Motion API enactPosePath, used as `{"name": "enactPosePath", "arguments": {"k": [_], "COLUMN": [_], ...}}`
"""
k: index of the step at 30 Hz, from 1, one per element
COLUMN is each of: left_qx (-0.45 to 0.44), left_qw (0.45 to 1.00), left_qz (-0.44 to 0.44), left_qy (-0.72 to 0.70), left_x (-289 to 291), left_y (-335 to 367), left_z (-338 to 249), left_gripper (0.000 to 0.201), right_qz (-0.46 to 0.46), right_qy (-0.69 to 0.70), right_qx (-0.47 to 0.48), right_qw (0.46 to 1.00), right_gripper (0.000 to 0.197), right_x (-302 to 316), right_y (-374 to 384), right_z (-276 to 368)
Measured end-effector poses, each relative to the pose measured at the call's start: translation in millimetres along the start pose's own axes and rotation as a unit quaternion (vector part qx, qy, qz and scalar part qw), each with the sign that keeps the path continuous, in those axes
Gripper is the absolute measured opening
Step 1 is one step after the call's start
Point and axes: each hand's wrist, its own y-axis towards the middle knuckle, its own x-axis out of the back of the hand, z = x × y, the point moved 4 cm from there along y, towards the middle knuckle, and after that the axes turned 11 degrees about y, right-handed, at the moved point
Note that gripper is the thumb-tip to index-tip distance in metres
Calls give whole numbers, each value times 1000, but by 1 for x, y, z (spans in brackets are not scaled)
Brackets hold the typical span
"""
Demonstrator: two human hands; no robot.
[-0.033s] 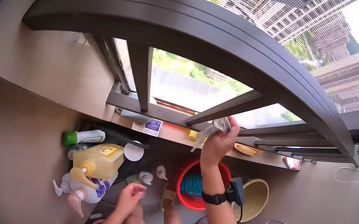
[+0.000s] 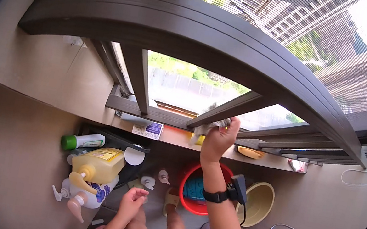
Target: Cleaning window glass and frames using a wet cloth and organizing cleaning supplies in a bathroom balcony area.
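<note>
1. The right hand (image 2: 218, 139) is raised to the window frame rail (image 2: 154, 113), with a cloth (image 2: 205, 129) between hand and rail.
2. The ledge (image 2: 175, 137) runs just below the rail.
3. A bucket (image 2: 188, 202) stands on the floor under the right hand; a basin (image 2: 262, 203) sits just right of it.
4. The left hand (image 2: 131, 202) hangs low, left of the bucket.
5. A large pump jug (image 2: 96, 164) stands left of the left hand, a bottle (image 2: 83, 141) lying behind it.

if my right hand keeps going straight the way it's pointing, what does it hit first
Probably the dark window rail: the right hand already presses a grey cloth against it. Beyond lies the window glass, though depth is unclear.
</note>
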Motion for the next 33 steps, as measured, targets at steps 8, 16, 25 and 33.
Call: {"name": "enactPosePath", "arguments": {"k": [8, 16, 25, 33], "left_qx": [-7, -1, -110, -258], "left_qw": [999, 999, 992, 951], "left_qz": [36, 53, -1, -129], "left_qy": [-19, 9, 66, 108], "left_x": [-40, -63, -114, -166], "left_y": [12, 12, 48, 100], "left_z": [-19, -20, -45, -100], "left_gripper": [22, 21, 25, 64], "right_qz": [58, -61, -92, 15], "right_qy": [-118, 42, 104, -36], "right_qx": [-14, -146, -275, -217], "right_qw": [991, 987, 951, 975], "right_gripper": [19, 25, 26, 35], "right_x": [-7, 109, 155, 159], "right_y": [0, -78, -37, -49], "right_z": [-29, -36, -146, -124]}}
